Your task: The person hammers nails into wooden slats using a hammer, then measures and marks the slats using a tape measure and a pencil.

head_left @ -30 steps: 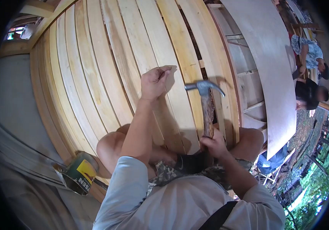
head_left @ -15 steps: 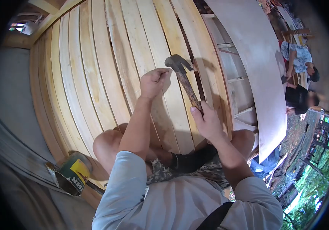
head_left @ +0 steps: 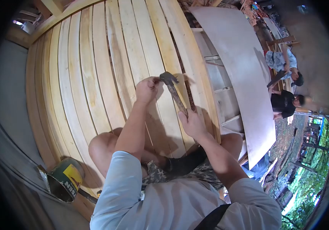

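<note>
My right hand (head_left: pixel 193 124) is closed round the wooden handle of a claw hammer (head_left: pixel 178 98). The hammer's dark metal head is right beside the fingertips of my left hand (head_left: pixel 147 89), its claw pointing right. Thumb and fingers of the left hand are pinched together just above the boards; what they hold, if anything, is too small to make out. Beneath both hands lie pale wooden planks (head_left: pixel 89 65), set side by side with narrow dark gaps.
A cut-open green and yellow can (head_left: pixel 62 180) stands at lower left, a dark tool handle (head_left: pixel 87 196) beside it. Right of the planks is a large pale sheet (head_left: pixel 235 57). Two people (head_left: pixel 283 103) are beyond it, one with a handsaw (head_left: pixel 276 78). My crossed legs are close below.
The hammer head has come down onto the spot by my left fingertips. My view has shifted slightly, so the planks and sheet appear further left. Both hands keep their grip.
</note>
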Demonstrator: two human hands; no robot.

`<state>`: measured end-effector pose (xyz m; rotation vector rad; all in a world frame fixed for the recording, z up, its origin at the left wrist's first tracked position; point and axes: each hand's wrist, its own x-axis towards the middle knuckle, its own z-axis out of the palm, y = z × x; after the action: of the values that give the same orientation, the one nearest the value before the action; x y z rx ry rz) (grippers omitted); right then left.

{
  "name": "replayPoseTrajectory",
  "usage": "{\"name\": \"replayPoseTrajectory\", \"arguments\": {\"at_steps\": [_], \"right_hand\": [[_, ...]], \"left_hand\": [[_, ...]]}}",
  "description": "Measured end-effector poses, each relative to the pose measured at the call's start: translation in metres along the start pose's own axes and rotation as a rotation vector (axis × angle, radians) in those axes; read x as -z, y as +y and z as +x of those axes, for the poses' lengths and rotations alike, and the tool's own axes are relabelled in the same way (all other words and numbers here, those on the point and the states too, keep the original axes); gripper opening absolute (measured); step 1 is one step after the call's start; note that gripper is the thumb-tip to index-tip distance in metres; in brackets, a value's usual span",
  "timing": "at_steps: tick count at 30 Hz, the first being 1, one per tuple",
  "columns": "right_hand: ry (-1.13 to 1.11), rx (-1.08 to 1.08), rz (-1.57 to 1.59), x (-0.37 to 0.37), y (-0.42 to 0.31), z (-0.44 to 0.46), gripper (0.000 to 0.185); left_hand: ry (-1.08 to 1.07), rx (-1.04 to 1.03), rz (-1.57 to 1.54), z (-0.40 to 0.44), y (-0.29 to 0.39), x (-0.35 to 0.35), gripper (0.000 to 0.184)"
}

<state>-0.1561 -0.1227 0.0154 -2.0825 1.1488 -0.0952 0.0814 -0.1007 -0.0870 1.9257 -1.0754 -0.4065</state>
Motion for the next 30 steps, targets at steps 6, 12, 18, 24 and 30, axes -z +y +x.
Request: {"name": "replayPoseTrajectory", "arguments": {"at_steps": [6, 12, 18, 24, 30], "right_hand": [[0.194, 0.110, 0.204, 0.003, -0.019, -0.023, 0.038], [0.163, 0.029, 0.129, -0.040, 0.009, -0.005, 0.041], [-0.017, -0.302, 0.934, -0.024, -0.034, -0.021, 0.043], [-0.108, -0.457, 1.151, -0.031, -0.048, -0.019, 0.044], [0.035, -0.404, 0.876, -0.007, -0.054, -0.033, 0.047]], "left_hand": [[0.131, 0.254, -0.505, -0.001, -0.003, 0.011, 0.030], [0.066, 0.447, 0.020, -0.015, 0.045, 0.110, 0.049], [-0.419, 0.336, 0.375, -0.092, 0.049, 0.082, 0.058], [-0.546, 0.303, 0.447, -0.101, 0.061, 0.047, 0.061], [-0.551, 0.381, 0.394, -0.105, 0.083, 0.055, 0.062]]}}
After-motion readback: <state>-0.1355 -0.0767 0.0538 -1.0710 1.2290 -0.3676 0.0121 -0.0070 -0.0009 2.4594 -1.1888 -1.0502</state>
